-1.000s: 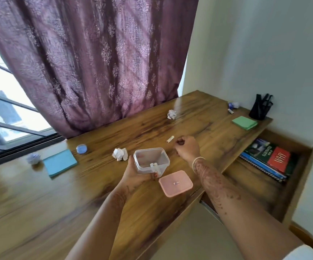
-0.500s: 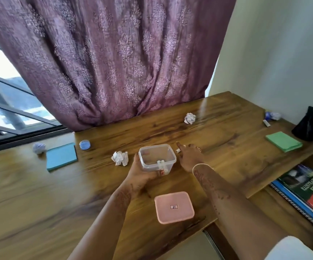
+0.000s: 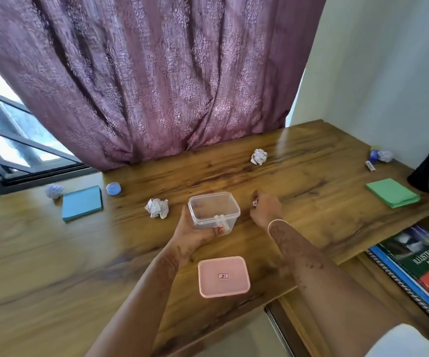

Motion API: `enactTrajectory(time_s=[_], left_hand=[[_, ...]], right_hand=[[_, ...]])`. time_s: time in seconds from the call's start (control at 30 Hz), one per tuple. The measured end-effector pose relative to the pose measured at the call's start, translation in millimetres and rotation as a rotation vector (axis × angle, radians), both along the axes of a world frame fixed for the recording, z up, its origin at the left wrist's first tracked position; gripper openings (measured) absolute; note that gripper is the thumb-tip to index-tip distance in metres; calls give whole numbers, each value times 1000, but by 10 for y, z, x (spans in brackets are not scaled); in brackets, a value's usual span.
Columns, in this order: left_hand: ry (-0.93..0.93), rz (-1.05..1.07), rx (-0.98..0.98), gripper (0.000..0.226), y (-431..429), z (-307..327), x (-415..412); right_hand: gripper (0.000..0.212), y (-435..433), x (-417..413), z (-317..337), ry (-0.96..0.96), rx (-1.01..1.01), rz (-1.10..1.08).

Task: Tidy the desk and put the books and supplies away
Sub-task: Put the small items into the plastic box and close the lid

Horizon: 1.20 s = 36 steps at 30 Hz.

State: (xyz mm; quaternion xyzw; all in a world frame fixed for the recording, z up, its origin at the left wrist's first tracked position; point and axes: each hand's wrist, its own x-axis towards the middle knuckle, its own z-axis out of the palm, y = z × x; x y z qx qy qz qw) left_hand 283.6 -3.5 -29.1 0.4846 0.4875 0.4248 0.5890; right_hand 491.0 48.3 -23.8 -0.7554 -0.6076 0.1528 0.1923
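Lifted off the desk (image 3: 53, 253) since a moment ago, the small white stick (image 3: 255, 203) is now held up. From the left: the left hand (image 3: 195, 231) curls its fingers around a clear container (image 3: 213, 211), mouth up, long side running left to right. Just beside it, the right hand (image 3: 266, 210) pinches the stick in its fingertips; mostly hidden, its direction is unclear. Nearer, a pink lid (image 3: 223, 276) lies flat.
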Motion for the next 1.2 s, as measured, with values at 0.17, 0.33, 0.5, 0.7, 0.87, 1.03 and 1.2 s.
enactTrajectory(time_s=[0.17,0.33,0.5,0.7,0.87,1.03,1.2], left_hand=[[27,-32,10,88,-85,34,125],[17,-81,38,82,-273,95,357],[-17,-161,52,94,-573,122,591],[6,-223,106,84,-1043,180,968],[43,-309,122,88,-1278,150,1385],[27,-385,115,85,-1435,150,1838],[31,-392,97,102,-1442,131,2359]], right_hand=[[27,-208,115,417,765,198,-264],[19,-584,130,783,897,298,-119],[16,-1067,175,807,447,145,55],[17,-1663,300,769,178,90,1],[14,-2032,615,757,76,63,-103],[7,-2230,1071,700,65,46,-163],[16,-2252,1670,671,102,84,-187]])
